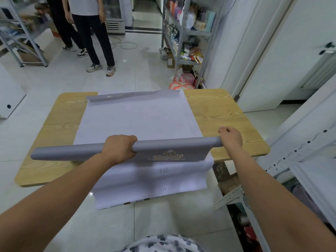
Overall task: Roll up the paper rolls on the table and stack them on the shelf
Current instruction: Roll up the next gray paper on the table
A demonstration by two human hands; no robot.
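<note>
Over the wood-grain table (227, 113), toward 6 o'clock, my left hand (118, 148) wraps the middle of the long grey paper roll (172, 145); my right hand (231, 138) curls against its 3 o'clock end, grip unclear.

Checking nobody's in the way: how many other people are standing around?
2, both beyond the table, upper left: one person in grey sneakers, another person behind them in black-and-white sneakers. More may stand out of frame.

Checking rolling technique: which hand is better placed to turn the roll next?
Left, probably. The left hand wraps round the grey roll near its middle; the right hand sits only at its end, grip unclear.
</note>
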